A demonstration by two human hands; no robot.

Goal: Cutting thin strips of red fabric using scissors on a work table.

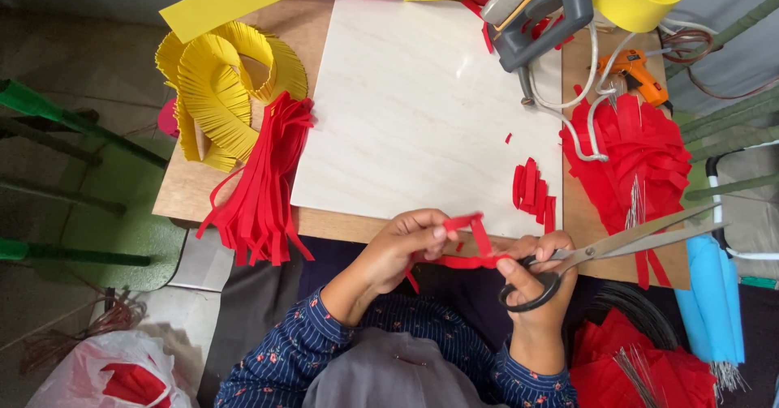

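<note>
Head view: left hand (406, 242) pinches red foam strip (471, 242); right hand (540, 274) grips scissors (617, 246), blades parted. Best keep strip taut.

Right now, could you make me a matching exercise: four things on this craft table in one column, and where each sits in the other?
Things:
1. scissors
2. yellow fringe
3. glue gun
4. red strip

Places:
A. far right of the table
B. right hand
C. left edge of the table
D. pinched in the left hand

Pairs: 1-B, 2-C, 3-A, 4-D
</note>
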